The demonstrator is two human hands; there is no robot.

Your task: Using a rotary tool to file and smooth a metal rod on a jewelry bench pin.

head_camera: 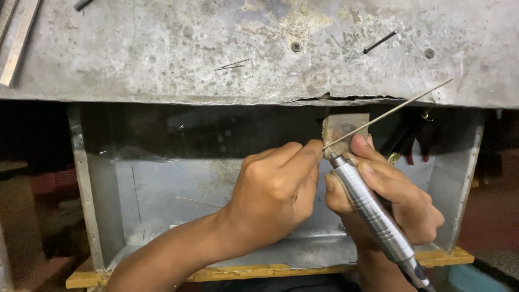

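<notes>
My left hand (275,194) pinches the near end of a long thin metal rod (394,108), which slants up to the right across the bench edge. My right hand (389,194) grips a silver ribbed rotary handpiece (373,213) like a pen, its tip at the rod's held end. Both meet against a worn wooden bench peg (343,125) that juts from under the benchtop. The handpiece's cable end leaves the frame at the bottom right.
A scuffed grey metal benchtop (162,48) fills the upper view, with a dark nail (380,42) and thin wires (232,65) lying on it. Below the hands hangs a sheet-metal catch tray (162,189) with a yellow wooden front rail (259,270). A metal bar (19,38) lies at top left.
</notes>
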